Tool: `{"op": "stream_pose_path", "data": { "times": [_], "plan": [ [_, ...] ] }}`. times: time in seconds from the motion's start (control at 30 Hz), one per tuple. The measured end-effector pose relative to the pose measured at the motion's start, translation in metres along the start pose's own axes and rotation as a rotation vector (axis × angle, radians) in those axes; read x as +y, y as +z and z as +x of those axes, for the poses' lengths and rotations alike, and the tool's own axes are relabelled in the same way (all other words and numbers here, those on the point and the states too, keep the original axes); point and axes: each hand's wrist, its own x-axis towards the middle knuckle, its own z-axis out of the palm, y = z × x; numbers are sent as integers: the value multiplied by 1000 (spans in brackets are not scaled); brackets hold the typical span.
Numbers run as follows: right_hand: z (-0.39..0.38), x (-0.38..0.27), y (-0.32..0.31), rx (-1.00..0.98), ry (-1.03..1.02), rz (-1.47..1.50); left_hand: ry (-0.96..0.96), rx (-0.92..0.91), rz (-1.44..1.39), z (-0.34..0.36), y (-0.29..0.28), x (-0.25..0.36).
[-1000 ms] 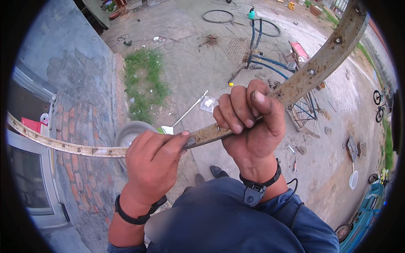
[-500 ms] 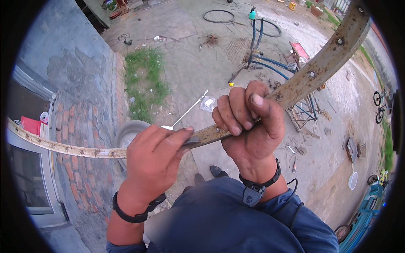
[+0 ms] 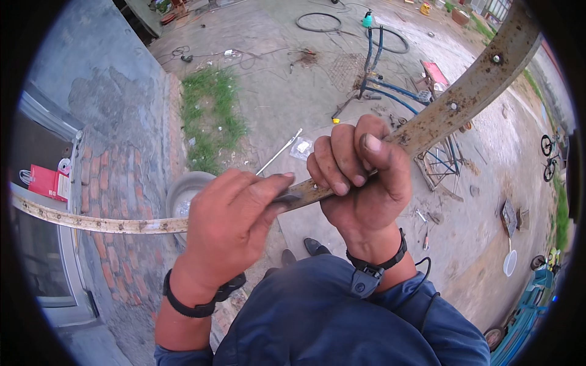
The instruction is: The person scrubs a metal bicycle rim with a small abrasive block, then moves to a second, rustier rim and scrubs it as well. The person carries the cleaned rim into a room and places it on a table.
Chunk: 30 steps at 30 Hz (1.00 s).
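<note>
Rim (image 3: 434, 121) curved from 9 to 2 o'clock. Right hand (image 3: 369, 174) clutched it, left hand (image 3: 229, 213) pinched some dark strip (image 3: 288, 198) against it.

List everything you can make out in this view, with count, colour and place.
Curved rim: one, pale and rust-spotted, across both hands
Small grey piece: one, grey, under the left fingertips; kind unclear
Hoops: two, dark, ground at top
Bottle: one, teal, near the hoops
Frame: one, blue, upper right of centre
Grass patch: one, green, left of centre
Basin: one, grey, behind the left hand
Stick: one, white, ground near centre
Box or bag: one, red, far left
Bicycle: one, dark, far right
Shoes: two, dark, below the hands
Wristbands: two, black, both wrists
Left hand: one, bare, lower left of centre
Right hand: one, bare, gripping the rim
</note>
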Motion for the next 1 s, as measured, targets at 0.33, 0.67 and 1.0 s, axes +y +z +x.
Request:
{"op": "stream_pose_path", "data": {
  "times": [0.33,0.67,1.0],
  "plan": [
    [-7,-3,-9,6,-12,28,-125,-60,95,-33,-19,-14],
    [-3,-5,-7,13,7,44,-125,-53,20,-21,-8,-10],
    [0,-3,-2,54,7,106,-159,-84,43,-23,-13,-17]
  ]
}}
